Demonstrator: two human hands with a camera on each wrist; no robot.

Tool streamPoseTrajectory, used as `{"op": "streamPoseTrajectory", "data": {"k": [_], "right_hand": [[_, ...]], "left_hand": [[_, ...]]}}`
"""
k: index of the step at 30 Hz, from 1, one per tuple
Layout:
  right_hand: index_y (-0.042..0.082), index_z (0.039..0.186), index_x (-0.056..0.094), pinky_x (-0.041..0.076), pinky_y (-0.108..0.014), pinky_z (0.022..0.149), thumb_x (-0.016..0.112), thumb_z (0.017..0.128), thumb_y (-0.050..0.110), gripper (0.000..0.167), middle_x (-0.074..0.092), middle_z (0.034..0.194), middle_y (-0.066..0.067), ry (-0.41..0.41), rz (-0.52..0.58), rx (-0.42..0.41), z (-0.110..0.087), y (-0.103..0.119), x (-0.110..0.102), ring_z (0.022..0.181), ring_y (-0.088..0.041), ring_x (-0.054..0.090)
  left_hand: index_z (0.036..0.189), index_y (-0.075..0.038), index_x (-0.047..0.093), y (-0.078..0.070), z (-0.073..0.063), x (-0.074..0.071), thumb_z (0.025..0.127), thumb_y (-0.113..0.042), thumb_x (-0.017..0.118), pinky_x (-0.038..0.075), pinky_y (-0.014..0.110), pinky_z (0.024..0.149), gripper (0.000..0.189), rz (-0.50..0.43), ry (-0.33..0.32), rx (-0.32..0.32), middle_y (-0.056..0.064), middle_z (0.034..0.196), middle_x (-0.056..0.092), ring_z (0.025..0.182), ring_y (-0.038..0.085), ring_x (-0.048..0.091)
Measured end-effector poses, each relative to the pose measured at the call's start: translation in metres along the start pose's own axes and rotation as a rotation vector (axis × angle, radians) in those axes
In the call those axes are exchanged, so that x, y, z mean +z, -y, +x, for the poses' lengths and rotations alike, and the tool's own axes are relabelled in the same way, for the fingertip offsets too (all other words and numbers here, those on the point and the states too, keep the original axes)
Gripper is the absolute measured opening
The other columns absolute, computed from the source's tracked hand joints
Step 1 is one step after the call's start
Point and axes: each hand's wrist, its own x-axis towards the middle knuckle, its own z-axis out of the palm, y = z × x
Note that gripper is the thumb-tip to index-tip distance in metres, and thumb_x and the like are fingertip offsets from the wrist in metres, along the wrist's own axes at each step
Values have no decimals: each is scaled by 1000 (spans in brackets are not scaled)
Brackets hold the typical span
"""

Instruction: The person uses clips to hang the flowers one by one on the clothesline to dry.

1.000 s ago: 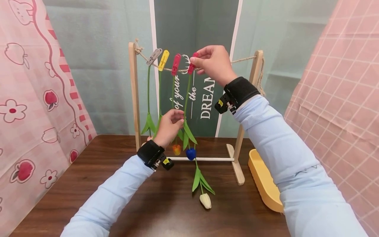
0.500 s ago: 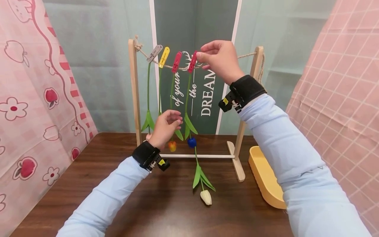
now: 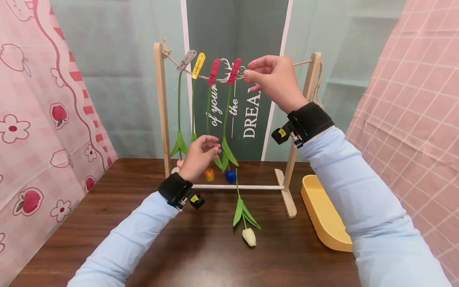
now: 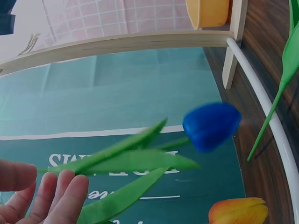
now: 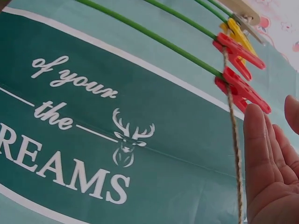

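My right hand (image 3: 274, 81), fingers extended with a gap from the thumb, is just right of a red clothespin (image 3: 234, 71). In the right wrist view that clothespin (image 5: 242, 91) grips a green stem against the rope (image 5: 235, 140). From it a blue tulip (image 3: 230, 176) hangs head down. My left hand (image 3: 201, 157) is beside its leaves with relaxed fingers and holds nothing; the left wrist view puts the fingertips right at the leaves (image 4: 131, 161). Further left hang an orange tulip (image 3: 209, 174) from another red clothespin (image 3: 214, 71), and stems under yellow (image 3: 198, 65) and grey (image 3: 186, 60) clothespins.
The rope spans two wooden posts (image 3: 163, 111) joined low down by a white rod (image 3: 251, 187). A white tulip (image 3: 249, 237) lies on the brown table (image 3: 201, 255) in front. To the right stands a yellow tray (image 3: 310, 199), beside a pink checked cloth (image 3: 405, 119).
My right hand has let go of the red clothespin and moved to the right. The left hand has drawn slightly left from the blue tulip's stem, which now hangs from the rope.
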Motion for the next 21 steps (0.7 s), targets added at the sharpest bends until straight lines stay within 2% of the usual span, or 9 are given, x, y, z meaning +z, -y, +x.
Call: {"op": "streamPoseTrajectory", "data": {"k": [6, 14, 21], "right_hand": [[-2, 105, 67, 57, -25, 69, 74, 87, 13, 25, 70, 91, -9, 26, -7, -16, -9, -11, 0, 86, -20, 68], [-3, 107, 66, 57, -25, 69, 74, 87, 13, 26, 71, 94, -11, 27, -25, -21, -21, -31, -5, 83, -17, 68], [-4, 105, 66, 57, -27, 68, 73, 88, 11, 25, 70, 94, -13, 24, -4, -2, -34, -47, -12, 79, -17, 68]], "left_hand": [[120, 5, 54, 3, -3, -3, 97, 3, 54, 54, 40, 86, 23, 21, -7, -13, 21, 109, 60, 99, 30, 63], [121, 5, 54, 9, -8, -7, 97, 2, 54, 55, 40, 84, 24, 32, 8, -26, 22, 110, 61, 103, 38, 61], [124, 8, 52, 14, -16, -10, 97, 2, 54, 56, 37, 83, 28, 37, 25, -55, 28, 115, 59, 103, 39, 61]]}}
